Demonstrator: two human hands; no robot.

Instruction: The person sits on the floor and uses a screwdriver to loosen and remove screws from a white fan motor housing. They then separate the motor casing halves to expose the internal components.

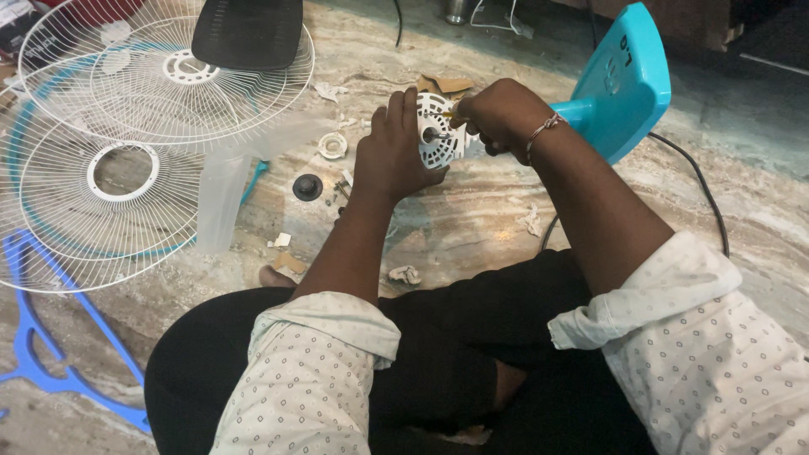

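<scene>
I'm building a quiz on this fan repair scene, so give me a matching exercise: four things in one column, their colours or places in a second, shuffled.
Things:
1. motor housing
2. fan body
3. round cap
4. wire grilles

Descriptions:
A. turquoise, behind the right hand
B. black, on the floor left of the left hand
C. white, stacked at far left
D. white, held between both hands

Pairs: 1-D, 2-A, 3-B, 4-C
</scene>
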